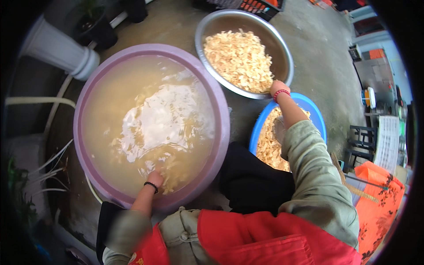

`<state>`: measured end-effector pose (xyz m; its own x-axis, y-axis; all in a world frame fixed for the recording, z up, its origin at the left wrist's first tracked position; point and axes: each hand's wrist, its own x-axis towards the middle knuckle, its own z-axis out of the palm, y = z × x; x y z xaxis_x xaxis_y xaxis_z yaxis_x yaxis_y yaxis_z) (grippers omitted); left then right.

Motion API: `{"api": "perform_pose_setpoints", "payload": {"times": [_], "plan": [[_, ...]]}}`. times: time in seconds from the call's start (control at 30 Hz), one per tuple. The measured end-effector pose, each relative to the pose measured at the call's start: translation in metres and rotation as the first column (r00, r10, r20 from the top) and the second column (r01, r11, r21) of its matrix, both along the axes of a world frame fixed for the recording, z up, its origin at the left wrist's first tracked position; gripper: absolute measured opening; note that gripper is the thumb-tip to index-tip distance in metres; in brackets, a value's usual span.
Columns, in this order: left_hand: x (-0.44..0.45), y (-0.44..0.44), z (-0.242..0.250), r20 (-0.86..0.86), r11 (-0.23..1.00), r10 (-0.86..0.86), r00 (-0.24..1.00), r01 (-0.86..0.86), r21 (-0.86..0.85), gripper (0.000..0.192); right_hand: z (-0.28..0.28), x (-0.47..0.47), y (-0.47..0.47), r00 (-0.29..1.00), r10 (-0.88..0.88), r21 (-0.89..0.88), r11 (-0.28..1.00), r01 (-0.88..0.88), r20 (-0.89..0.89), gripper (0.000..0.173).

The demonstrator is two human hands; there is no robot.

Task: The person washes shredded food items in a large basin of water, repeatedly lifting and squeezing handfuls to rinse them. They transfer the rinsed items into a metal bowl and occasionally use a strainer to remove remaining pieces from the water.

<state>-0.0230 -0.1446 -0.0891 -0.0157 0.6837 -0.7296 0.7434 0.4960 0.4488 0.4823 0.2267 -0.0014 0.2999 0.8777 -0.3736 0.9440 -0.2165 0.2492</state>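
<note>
My left hand (pixel 155 179) dips into cloudy, tan water (pixel 102 89) in a large purple plastic tub (pixel 226 132). Pale strips (pixel 172 170) float beside it, and its fingers are hidden under the surface. At the near right rim of a stainless steel basin (pixel 281 43) is my right hand (pixel 280 86), touching the edge beside a heap of pale dried flakes (pixel 238 59). Its fingertips are not clear. Below my right forearm, a blue plastic basin (pixel 318 122) holds more pale strips (pixel 270 145). A greyish object (pixel 280 129) in it is partly covered by my sleeve.
A white fluted pedestal (pixel 63 46) and a potted plant (pixel 96 29) stand at the upper left. A pale hose (pixel 43 100) reaches the tub. A black plastic crate (pixel 261 8) is beyond the steel basin. Black stools (pixel 362 142) and an orange cloth (pixel 381 212) lie right.
</note>
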Motion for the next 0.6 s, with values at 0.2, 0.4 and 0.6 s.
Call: {"api": "perform_pose_setpoints", "payload": {"times": [0.2, 0.4, 0.6], "plan": [[-0.006, -0.003, -0.011, -0.066, 0.991, 0.131, 0.989, -0.132, -0.008, 0.022, -0.006, -0.007, 0.026, 0.545, -0.105, 0.119, 0.925, 0.360, -0.832, 0.018], [-0.005, 0.013, 0.010, -0.128, 1.000, 0.018, 0.992, -0.017, 0.008, 0.023, 0.026, -0.031, 0.035, 0.694, -0.102, 0.275, 0.870, 0.410, -0.713, 0.041], [0.001, 0.029, 0.041, -0.283, 0.962, 0.273, 0.919, -0.269, 0.053, 0.036, 0.042, -0.076, 0.012, 0.886, 0.099, 0.436, 0.892, 0.123, -0.452, 0.023]]}}
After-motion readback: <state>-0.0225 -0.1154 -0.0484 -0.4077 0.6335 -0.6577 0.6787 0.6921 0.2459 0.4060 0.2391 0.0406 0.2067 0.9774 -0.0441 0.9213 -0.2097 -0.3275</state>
